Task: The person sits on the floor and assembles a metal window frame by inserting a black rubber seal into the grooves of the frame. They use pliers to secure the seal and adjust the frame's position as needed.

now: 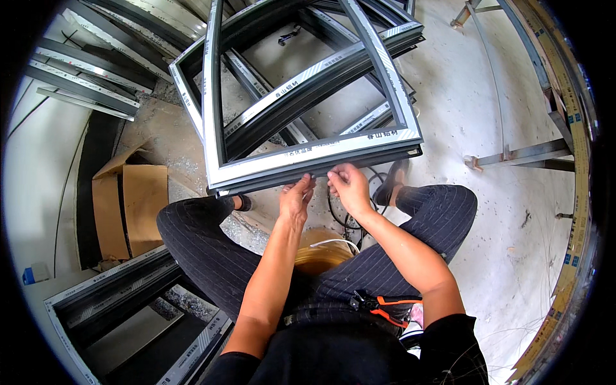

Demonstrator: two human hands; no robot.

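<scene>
A dark metal window frame (301, 154) with white protective film lies in front of me, stacked on similar frames. At its near black edge, my left hand (297, 196) has thumb and fingers pinched close against the underside. Just to the right, my right hand (350, 188) is also closed in a pinch by the same edge. Whatever the fingertips hold is too small or hidden to make out. Wire cutters (388, 310) with orange handles lie on my lap. Between my legs stands a yellowish bucket (321, 256) with a white handle.
At left stands an open cardboard box (144, 205). Long metal profiles (96, 70) are piled at upper left, and more frames (77, 295) lie at lower left. A metal stand (532, 154) is on the right. Black cable (333, 208) coils on the floor by my right foot.
</scene>
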